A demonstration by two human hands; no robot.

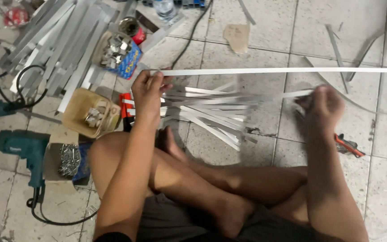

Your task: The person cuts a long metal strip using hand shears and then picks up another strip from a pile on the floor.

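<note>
I sit cross-legged on a tiled floor. My left hand (148, 92) pinches the near end of a long thin metal strip (283, 70) that runs level to the right edge of the view. My right hand (321, 107) is blurred and closed on the end of a shorter metal strip (294, 94) lying over a loose pile of cut metal strips (209, 114) on the floor in front of my legs.
A heap of long metal bars (57, 42) lies at the upper left. Beside it are a blue box of metal brackets (117, 51), a tan box of brackets (88, 114), a box of screws (68, 159) and a teal power drill (23, 148). Orange-handled pliers (348, 145) lie right.
</note>
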